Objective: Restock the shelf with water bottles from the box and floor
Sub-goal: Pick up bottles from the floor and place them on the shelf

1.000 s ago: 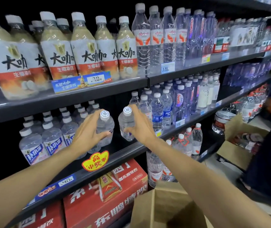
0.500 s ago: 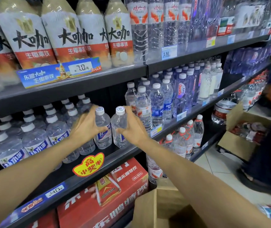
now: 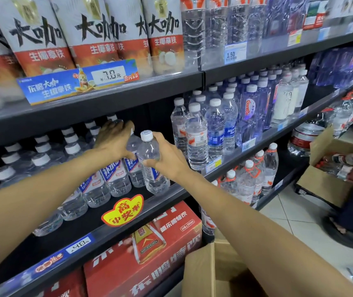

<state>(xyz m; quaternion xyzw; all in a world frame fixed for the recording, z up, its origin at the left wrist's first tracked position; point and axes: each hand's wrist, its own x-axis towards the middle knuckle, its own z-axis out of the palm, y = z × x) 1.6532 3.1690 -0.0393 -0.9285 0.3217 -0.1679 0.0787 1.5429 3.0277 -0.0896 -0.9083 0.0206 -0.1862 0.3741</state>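
My right hand [image 3: 167, 159] grips a clear water bottle [image 3: 153, 168] with a white cap, standing on the black middle shelf [image 3: 171, 192] near its front edge. My left hand [image 3: 113, 140] is closed over the top of a second water bottle [image 3: 136, 170] just behind and left of it, hiding that bottle's cap. Rows of matching bottles with blue labels [image 3: 113, 179] fill the shelf to the left. An open cardboard box [image 3: 216, 266] sits below my right forearm at the bottom of the view.
Taller water bottles [image 3: 197, 138] stand right of my right hand on the same shelf level. Red drink cartons [image 3: 145, 243] sit under the shelf. A yellow promo tag [image 3: 123, 211] hangs off the shelf edge. Another open box [image 3: 329, 176] lies on the tiled floor at right, beside a person's foot [image 3: 340, 228].
Both hands have set their bottles lower and deeper onto the shelf. My left hand has shifted from the bottle's side to its top. The camera has moved closer and tilted down.
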